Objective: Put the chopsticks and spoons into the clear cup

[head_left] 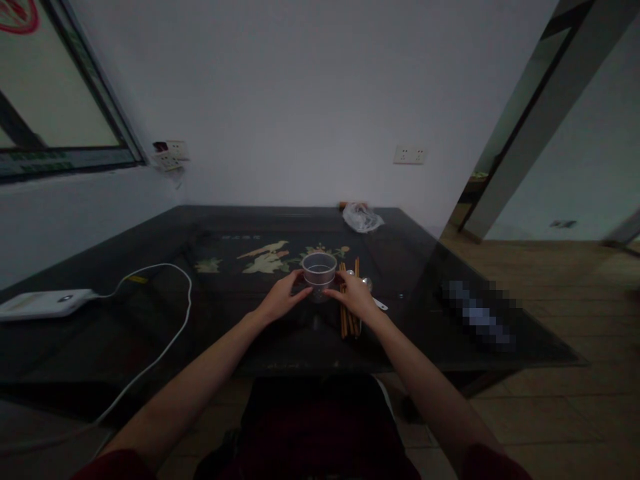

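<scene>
A round, greyish container (319,270) with a wide rim stands upright between my hands, at the middle of the table. My left hand (284,295) curves around its left side, with fingertips and thumb against it. On the opposite side my right hand (354,293) grips it in the same way. Several wooden chopsticks (349,320) lie beside and partly under my right hand, which hides their middle. Just beyond that hand are metal spoons (367,283), partly covered, and a white handle end (380,304) sticks out to the right.
The dark, glossy table (280,340) has a bird-and-flower pattern. A crumpled clear plastic bag (363,217) lies at the back edge near the wall. At left, a white device (47,303) trails a white cable (189,303). A blurred-out object (480,317) lies at right.
</scene>
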Demonstrator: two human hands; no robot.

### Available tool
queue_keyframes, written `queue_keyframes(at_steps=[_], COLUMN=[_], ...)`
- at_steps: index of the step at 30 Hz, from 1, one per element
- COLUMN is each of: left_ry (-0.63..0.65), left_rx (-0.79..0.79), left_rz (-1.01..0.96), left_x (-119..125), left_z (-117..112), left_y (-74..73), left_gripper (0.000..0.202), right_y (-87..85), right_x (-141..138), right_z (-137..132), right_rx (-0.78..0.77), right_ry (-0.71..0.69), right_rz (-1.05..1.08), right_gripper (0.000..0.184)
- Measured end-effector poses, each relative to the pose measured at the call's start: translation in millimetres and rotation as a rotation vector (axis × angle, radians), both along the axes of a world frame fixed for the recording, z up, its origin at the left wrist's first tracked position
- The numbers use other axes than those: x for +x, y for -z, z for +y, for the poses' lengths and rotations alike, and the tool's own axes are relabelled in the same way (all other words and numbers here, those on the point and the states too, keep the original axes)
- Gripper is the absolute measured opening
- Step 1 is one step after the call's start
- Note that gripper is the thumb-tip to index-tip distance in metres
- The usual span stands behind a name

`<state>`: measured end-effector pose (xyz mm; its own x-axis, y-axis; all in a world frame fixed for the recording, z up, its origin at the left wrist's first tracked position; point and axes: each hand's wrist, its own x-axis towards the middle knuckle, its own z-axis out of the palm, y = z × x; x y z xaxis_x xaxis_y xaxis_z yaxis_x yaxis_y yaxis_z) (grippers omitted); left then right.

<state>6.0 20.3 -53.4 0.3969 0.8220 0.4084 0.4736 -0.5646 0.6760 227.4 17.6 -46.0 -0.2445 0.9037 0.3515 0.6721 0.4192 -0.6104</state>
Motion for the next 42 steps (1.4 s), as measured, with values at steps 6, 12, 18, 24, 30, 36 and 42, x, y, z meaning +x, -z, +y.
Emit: queue_keyframes(at_steps=[6,12,18,24,30,36,42], left_ry=[-0.005,0.011,0.014,0.012,0.018,0.019,0.004], left_rx=[0.0,-0.013,-0.031,-0.023,-0.021,-0.036,-0.014], left_rz=[0.034,0.054,0.053,0.063,0.076,0.074,0.11], left_x=[-1.2,-2.0,-2.8,-3.2,-4.3,-4.2,-5.3], left_z=[-0.2,-0.5,0.3,0.2,2.1,1.1,0.8], left_y=[-3.0,-3.5,-2.5,-3.2,-2.0,-4.2,-4.4], left_gripper=[0.048,0.047,0.046,0.046,0.045,0.046,0.043], right_y=[1.6,1.4,1.5,0.1,1.6,3.2,4.1], right_x=[-0.7,-1.7,-2.1,-2.2,-2.0,-1.8,-1.6], right_z=[0.4,-1.2,-2.0,-3.3,-2.8,-1.6,-1.2], right_rx=[-0.014,-0.027,-0.029,-0.022,-0.015,-0.034,-0.04], right_ry=[0.008,-0.006,-0.029,-0.013,-0.027,-0.026,-0.032], right_rz=[-0.018,-0.02,0.004,-0.031,-0.016,-0.032,-0.024], right_gripper=[0.048,0.048,0.048,0.048,0.048,0.047,0.048])
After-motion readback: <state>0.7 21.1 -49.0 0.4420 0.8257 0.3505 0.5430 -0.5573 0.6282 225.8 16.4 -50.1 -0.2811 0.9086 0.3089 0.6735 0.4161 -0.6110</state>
